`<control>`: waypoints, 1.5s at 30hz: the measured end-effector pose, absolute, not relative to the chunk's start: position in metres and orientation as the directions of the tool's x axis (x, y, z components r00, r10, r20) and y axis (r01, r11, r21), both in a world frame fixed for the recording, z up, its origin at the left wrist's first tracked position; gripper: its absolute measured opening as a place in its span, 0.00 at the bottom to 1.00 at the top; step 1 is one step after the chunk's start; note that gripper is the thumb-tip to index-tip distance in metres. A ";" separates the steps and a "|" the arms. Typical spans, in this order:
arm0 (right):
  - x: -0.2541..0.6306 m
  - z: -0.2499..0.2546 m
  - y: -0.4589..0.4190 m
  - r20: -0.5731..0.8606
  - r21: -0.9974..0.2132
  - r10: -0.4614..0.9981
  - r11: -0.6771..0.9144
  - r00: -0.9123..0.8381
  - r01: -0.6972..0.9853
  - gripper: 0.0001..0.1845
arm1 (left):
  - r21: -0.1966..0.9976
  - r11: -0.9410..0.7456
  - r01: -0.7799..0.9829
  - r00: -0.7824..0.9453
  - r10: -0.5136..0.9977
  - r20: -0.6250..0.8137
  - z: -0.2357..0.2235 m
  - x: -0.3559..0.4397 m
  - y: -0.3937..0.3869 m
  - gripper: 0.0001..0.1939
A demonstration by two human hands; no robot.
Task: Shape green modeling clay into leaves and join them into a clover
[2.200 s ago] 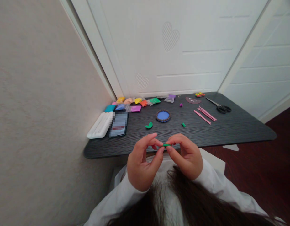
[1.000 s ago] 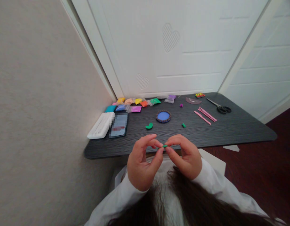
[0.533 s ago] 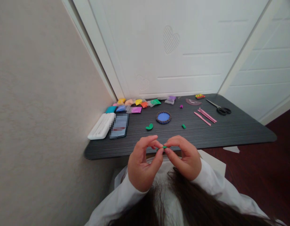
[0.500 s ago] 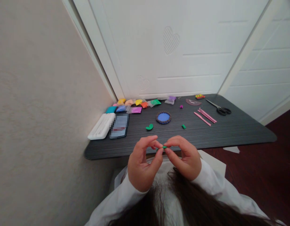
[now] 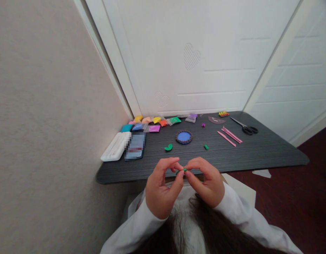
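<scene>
A tiny piece of green clay (image 5: 184, 170) is pinched between the fingertips of my left hand (image 5: 163, 187) and my right hand (image 5: 205, 181), held just in front of the near edge of the dark table (image 5: 258, 151). Both hands are closed in a pinch, fingertips touching over the clay. On the table beyond them lie a curved green clay piece (image 5: 168, 147), a small green clay bit (image 5: 206, 147) and a round blue clay disc with a dark beaded rim (image 5: 184, 137).
Several bags of coloured clay (image 5: 152, 123) line the table's back left. A white tray (image 5: 115, 151) and a phone (image 5: 135, 150) lie at the left. Pink modelling tools (image 5: 229, 134), scissors (image 5: 244, 127) and a brown half-disc (image 5: 216, 120) lie at the right. White door behind.
The green piece between my fingertips looks shorter than 2.2 s ago and my fingertips have closed in on it. The view has tilted slightly, so the table sits lower.
</scene>
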State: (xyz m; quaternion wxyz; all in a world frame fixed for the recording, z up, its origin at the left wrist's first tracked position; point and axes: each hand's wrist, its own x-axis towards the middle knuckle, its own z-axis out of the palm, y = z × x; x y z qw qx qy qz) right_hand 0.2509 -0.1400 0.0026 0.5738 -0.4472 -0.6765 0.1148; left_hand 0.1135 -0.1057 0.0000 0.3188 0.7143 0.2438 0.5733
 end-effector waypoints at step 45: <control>0.252 -0.001 -0.139 0.667 -0.683 0.744 0.586 0.043 0.437 0.07 | 0.734 -0.679 0.022 0.266 0.712 0.650 0.000 0.112 -0.105 0.20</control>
